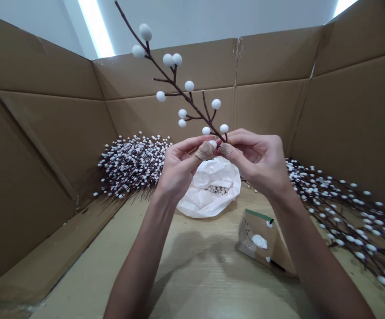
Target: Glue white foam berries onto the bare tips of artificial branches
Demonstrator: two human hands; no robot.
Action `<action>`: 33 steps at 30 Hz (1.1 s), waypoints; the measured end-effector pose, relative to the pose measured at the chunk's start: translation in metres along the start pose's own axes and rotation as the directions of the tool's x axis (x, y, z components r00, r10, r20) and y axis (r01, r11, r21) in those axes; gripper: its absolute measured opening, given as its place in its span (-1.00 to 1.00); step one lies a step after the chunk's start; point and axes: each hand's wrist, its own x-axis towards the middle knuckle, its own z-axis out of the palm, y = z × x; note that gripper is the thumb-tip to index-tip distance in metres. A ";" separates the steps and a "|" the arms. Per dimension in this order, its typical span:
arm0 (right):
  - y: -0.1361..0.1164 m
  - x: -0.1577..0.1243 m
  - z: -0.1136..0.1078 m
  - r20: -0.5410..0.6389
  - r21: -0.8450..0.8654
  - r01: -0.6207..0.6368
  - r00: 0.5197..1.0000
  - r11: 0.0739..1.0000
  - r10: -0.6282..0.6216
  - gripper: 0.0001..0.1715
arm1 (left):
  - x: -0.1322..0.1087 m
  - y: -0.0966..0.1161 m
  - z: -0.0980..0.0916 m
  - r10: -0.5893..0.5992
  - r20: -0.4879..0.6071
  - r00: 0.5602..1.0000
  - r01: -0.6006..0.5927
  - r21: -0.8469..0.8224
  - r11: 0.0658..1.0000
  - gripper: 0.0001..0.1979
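Both my hands are raised over the table and meet near the lower end of a brown artificial berry branch [179,91], which slants up to the left with white berries on its twigs. My right hand [259,161] pinches the stem between a wrapped thumb and the fingers. Between the thumb and fingers of my left hand [184,166] is a white berry [213,144], right beside the stem. Tan wrapping covers both thumb tips. Whether the berry sits on a twig is hidden by my fingers. Below the hands lies a white plastic bag [195,201] with loose berries in its middle.
Under my right forearm stands a cardboard piece [250,221] bearing blobs of white paste [259,241]. A dense pile of berry branches [132,164] lies at the left back, more branches [352,221] at the right. Cardboard walls [179,106] enclose the wooden table [113,266].
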 end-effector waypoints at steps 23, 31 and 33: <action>0.007 0.000 0.001 -0.025 -0.049 0.016 1.000 0.999 -0.017 -0.92 | 0.004 -0.006 -0.002 0.006 0.009 1.000 -0.006 0.044 0.999 -0.85; 0.007 -0.001 0.004 -0.033 0.073 -0.025 0.999 0.997 0.027 -0.88 | 0.003 -0.003 -0.005 0.002 0.018 1.000 -0.003 0.026 1.000 -0.84; 0.008 -0.001 0.005 -0.022 0.126 -0.048 0.998 0.991 0.051 -0.88 | 0.003 -0.001 -0.008 -0.002 0.047 0.999 0.000 0.030 1.000 -0.86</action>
